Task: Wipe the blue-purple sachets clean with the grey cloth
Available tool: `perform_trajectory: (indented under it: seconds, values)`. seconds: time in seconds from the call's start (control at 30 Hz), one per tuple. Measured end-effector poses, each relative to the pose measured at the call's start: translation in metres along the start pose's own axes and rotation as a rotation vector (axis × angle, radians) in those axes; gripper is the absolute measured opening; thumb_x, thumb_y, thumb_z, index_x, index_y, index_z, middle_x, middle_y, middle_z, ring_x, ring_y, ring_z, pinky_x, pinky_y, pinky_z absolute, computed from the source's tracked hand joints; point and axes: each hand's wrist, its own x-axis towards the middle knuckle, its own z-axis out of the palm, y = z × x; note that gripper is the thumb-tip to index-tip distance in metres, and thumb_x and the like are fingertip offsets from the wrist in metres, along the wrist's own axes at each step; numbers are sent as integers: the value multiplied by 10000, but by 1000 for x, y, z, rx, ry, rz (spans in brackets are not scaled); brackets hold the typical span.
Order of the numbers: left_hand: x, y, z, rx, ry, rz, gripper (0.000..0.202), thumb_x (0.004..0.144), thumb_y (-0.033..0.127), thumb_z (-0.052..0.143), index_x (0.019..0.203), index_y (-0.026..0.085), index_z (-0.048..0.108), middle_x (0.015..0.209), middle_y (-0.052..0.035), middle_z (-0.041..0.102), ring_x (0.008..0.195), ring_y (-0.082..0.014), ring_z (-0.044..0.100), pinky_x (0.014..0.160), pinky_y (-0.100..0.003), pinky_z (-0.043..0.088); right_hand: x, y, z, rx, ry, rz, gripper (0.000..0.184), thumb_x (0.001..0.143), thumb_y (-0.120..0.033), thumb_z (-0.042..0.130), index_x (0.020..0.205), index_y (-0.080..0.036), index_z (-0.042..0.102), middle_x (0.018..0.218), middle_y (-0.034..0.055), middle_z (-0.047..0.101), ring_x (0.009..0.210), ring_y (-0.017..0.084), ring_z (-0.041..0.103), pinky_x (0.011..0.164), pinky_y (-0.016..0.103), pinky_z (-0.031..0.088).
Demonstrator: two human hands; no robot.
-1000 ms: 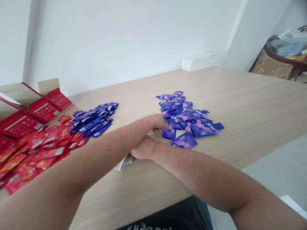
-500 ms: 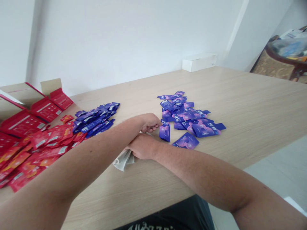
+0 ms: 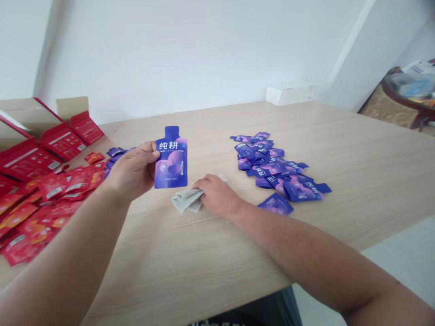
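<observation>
My left hand (image 3: 137,170) pinches a purple-blue pouch (image 3: 171,158) by its left edge, lifted upright off the table with its printed front towards me. A crumpled pale grey cloth (image 3: 187,199) lies on the table under my right hand (image 3: 217,194), whose fingers are closed round it. To the right of that hand spreads a loose heap of like purple pouches (image 3: 272,168). One single pouch (image 3: 276,204) lies nearer to me, by my right forearm. Behind my left hand another stack of purple pouches (image 3: 114,153) is mostly hidden.
On the left, a large pile of red and orange sachets (image 3: 50,203) covers the table (image 3: 163,267). Open red boxes (image 3: 63,145) stand behind it. A white box (image 3: 288,94) sits against the wall, and a chair (image 3: 390,97) with bags is at far right.
My left hand has taken a pouch from the right heap's near edge and carried it left and up. My right hand still holds the cloth. The view has shifted slightly.
</observation>
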Motion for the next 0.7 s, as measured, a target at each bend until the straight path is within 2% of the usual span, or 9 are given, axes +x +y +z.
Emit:
perform_trajectory:
  seconds: [0.1,0.2,0.33,0.43,0.57,0.63,0.7]
  values:
    - [-7,-26,-20,-230,-145,-72,145,760,290,588,778,209,470,618,42,502,494,-80,427,483,-210,348,10,11,-4,38,132,109,306,809,-40,521,1051,-179,644,992,65,643,996,189,559,916,311,437]
    - [-8,-59,-26,-239,-312,-240,183,751,288,640,777,206,478,643,44,524,518,-81,472,501,-205,370,20,20,-11,61,283,220,305,850,-87,476,1118,-159,605,1061,88,652,1017,207,573,905,340,451]
    - [-3,-96,-22,-91,-474,-341,225,733,318,679,798,194,503,622,55,503,471,-63,443,440,-181,332,27,26,-25,76,431,298,323,889,-154,428,1175,-164,579,1129,102,650,1042,229,584,917,376,449]
    - [-1,-107,-18,69,-558,-324,225,767,382,635,828,194,528,549,71,467,395,-62,382,369,-177,275,29,23,-34,116,535,307,298,873,-189,470,1130,-185,621,1085,85,674,1018,242,603,900,382,462]
    - [-4,-103,-14,220,-640,-280,240,781,416,602,839,188,553,537,65,482,405,-77,427,366,-177,290,29,8,-33,54,493,252,231,871,-216,529,1071,-200,642,1026,73,670,989,247,601,894,406,471]
    - [-7,-100,-12,266,-681,-262,224,786,408,579,820,188,557,543,54,507,420,-89,463,380,-185,320,25,-3,-24,31,413,150,196,862,-191,559,1037,-210,645,995,61,649,974,232,590,895,395,472]
    - [-8,-98,-11,326,-706,-228,192,781,376,563,767,185,558,545,39,534,441,-102,497,407,-196,356,19,-14,-11,51,256,19,294,842,-93,542,1093,-217,634,1022,64,621,999,214,574,918,377,464]
